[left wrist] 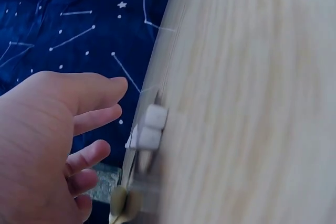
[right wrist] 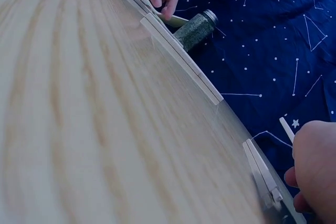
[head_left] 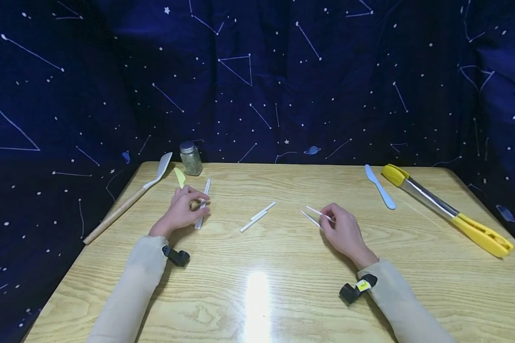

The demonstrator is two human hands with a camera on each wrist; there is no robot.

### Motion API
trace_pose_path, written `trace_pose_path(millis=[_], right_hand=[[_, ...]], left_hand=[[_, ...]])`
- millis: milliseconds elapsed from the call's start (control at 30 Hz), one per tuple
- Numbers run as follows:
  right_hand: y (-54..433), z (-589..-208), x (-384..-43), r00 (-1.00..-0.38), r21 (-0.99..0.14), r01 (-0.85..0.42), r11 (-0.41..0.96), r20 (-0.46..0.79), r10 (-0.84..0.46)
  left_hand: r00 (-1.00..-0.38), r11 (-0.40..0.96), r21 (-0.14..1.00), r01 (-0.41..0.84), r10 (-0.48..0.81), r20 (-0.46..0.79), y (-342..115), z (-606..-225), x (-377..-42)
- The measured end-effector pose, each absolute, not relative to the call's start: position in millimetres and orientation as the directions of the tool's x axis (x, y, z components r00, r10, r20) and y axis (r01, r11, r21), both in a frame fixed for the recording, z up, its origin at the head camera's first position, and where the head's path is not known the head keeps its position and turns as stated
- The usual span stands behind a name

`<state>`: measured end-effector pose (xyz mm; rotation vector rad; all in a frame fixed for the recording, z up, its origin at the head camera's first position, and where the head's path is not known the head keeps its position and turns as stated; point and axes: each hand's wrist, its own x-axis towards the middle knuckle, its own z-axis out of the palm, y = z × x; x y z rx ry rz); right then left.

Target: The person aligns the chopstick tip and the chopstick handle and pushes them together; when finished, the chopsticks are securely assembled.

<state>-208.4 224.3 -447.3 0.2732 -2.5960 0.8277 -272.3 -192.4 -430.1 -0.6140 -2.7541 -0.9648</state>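
My left hand (head_left: 182,208) reaches over a pair of white sticks (head_left: 199,221) lying side by side on the left of the table. Its thumb and fingers are spread apart around the pair. In the left wrist view, the blunt stick ends show beyond the fingertips, with a gap between. To the right, my right hand (head_left: 342,229) pinches a thin white stick (head_left: 316,211) between thumb and fingers. A second white stick (head_left: 310,218) lies on the table just left of that hand. Between the hands, two more white sticks (head_left: 258,217) lie offset against each other.
A wooden-handled spatula (head_left: 126,204), a yellow knife (head_left: 179,176) and a glass jar of dried herbs (head_left: 191,159) lie or stand at the left. At the right are a blue knife (head_left: 380,187) and yellow-ended tongs (head_left: 448,209). A dark star-patterned cloth (head_left: 257,114) hangs behind.
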Motion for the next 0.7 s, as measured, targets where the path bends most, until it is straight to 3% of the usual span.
trace_pose_path(millis=[333, 700], right_hand=[[226.0, -448.0, -208.0, -0.904, -0.520, -0.315, 0.794, 0.420, -0.083], [225.6, -447.9, -209.2, -0.910, -0.524, -0.329, 0.785, 0.400, -0.114]], left_hand=[[-0.856, 0.729, 0.457, 0.510, 0.375, 0.356, -158.5, -423.3, -263.0], [-0.807, 0.678, 0.438, 0.591, 0.493, 0.325, -130.1, -425.3, -248.5]])
